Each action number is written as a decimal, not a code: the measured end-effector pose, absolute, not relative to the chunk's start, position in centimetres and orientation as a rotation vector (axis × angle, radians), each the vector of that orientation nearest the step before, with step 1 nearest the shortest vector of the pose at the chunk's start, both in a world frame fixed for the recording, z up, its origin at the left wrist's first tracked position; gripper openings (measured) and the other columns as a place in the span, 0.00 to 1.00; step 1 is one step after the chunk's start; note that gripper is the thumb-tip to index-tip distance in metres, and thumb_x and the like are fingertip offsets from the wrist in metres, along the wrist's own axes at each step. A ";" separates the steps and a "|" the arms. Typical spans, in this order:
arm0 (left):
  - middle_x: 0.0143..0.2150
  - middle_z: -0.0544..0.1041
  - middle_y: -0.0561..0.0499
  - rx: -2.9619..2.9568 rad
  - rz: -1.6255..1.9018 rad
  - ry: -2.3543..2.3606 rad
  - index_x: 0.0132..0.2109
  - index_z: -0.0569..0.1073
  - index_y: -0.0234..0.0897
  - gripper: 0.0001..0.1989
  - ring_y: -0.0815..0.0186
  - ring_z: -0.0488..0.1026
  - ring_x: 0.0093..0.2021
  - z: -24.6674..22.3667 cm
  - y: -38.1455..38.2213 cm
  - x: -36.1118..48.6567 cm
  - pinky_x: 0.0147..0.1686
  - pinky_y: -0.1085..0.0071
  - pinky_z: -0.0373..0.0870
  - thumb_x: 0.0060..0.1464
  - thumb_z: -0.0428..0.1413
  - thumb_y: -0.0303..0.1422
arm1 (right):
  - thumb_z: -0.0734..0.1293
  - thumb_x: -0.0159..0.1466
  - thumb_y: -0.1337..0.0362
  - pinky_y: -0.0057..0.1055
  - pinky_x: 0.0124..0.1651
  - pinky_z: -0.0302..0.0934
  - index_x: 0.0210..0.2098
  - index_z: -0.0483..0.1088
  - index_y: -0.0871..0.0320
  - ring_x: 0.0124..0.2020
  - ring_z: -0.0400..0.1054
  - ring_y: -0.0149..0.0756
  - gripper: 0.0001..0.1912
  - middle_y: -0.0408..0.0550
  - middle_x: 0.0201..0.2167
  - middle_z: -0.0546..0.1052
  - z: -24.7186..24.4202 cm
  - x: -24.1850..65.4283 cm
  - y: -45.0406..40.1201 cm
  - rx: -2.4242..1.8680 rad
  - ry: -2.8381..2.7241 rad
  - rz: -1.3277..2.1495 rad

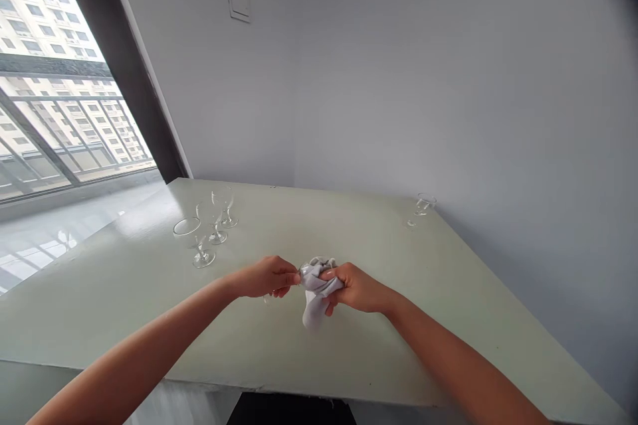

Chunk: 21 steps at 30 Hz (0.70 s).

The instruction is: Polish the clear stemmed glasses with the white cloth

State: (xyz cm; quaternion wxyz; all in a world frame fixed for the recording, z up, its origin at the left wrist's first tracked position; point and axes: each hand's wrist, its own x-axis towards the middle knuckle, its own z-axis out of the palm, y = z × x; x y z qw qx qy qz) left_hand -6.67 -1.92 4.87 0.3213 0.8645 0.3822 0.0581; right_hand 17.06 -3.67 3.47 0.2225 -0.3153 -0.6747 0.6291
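Above the middle of the pale table (279,352), my left hand (272,277) pinches the stem of a stemmed glass (305,269) tilted on its side. Part of its foot shows below my left fingers. My right hand (349,289) is closed on a whitish cloth (315,309), which wraps the bowl of that glass and hangs down below it. Cloth and fingers hide most of the bowl.
To the left stand three clear stemmed glasses: a near one (203,257), a middle one (218,237) and a far one (229,220). Another glass (423,204) is near the right back edge. Grey walls (399,80) border the table; a window (60,93) is at left.
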 end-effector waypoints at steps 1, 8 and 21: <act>0.26 0.72 0.51 2.387 0.243 1.112 0.33 0.71 0.37 0.21 0.69 0.68 0.25 4.7 -2.1 -6.3 0.27 0.73 0.62 0.59 0.39 0.44 | 0.67 0.54 0.64 0.33 0.33 0.65 0.34 0.72 0.60 0.25 0.71 0.34 0.08 0.44 0.26 0.74 3.0 16.9 -3.5 -0.892 -1.769 1.746; 0.27 0.72 0.49 3.127 0.721 1.258 0.46 0.67 0.35 0.15 0.64 0.69 0.32 3.8 -2.8 -5.2 0.38 0.64 0.62 0.59 0.44 0.38 | 0.68 0.55 0.60 0.27 0.27 0.62 0.37 0.69 0.61 0.20 0.66 0.27 0.12 0.44 0.26 0.72 2.2 15.2 -4.3 -0.762 -1.231 1.855; 0.20 0.64 0.55 1.826 0.229 0.965 0.31 0.70 0.34 0.26 0.74 0.58 0.19 4.7 -2.3 -6.1 0.21 0.75 0.56 0.53 0.41 0.53 | 0.61 0.61 0.59 0.29 0.39 0.58 0.42 0.72 0.48 0.37 0.68 0.34 0.12 0.41 0.36 0.76 4.4 19.2 -2.1 -0.769 -2.542 0.742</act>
